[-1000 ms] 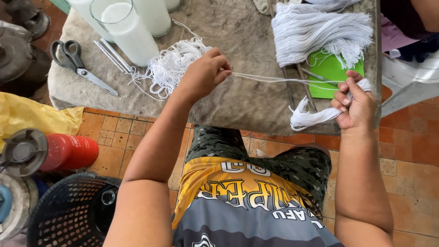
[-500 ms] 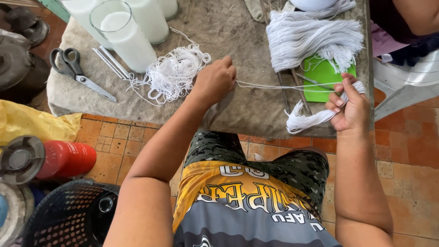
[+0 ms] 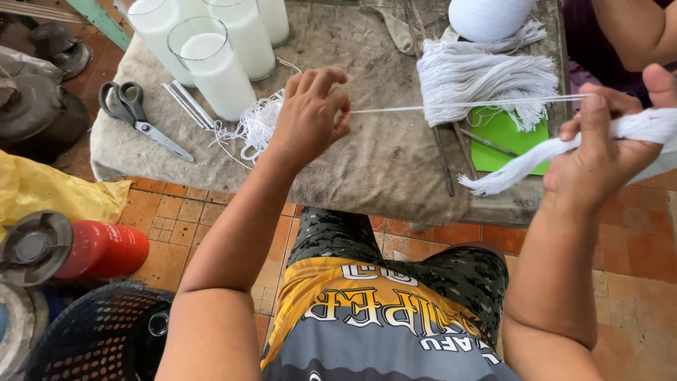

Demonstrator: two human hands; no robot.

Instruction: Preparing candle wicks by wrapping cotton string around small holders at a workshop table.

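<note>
My left hand [image 3: 310, 116] pinches one end of a single white string [image 3: 458, 106] that runs taut to my right hand [image 3: 610, 144]. My right hand is closed on a bundle of white strings [image 3: 536, 159] whose cut ends hang out to the left. A loose tangle of white string [image 3: 257, 127] lies on the cloth just left of my left hand. A larger pile of cut white strings [image 3: 486, 81] rests on the table beyond the taut string.
The table wears a grey cloth [image 3: 381, 176]. On it stand glass jars of white wax [image 3: 215, 67], scissors [image 3: 134, 116], thin white sticks [image 3: 185, 104], metal rods [image 3: 444, 159], a green card [image 3: 504, 137] and a white round object [image 3: 490, 15]. Another person's arm [image 3: 635, 28] is at top right. A red canister [image 3: 77, 247] and dark basket [image 3: 99, 339] sit on the tiled floor.
My hands have pulled further apart, and the single string between them is drawn taut. My right hand has risen with the bundle; the view has come closer.
</note>
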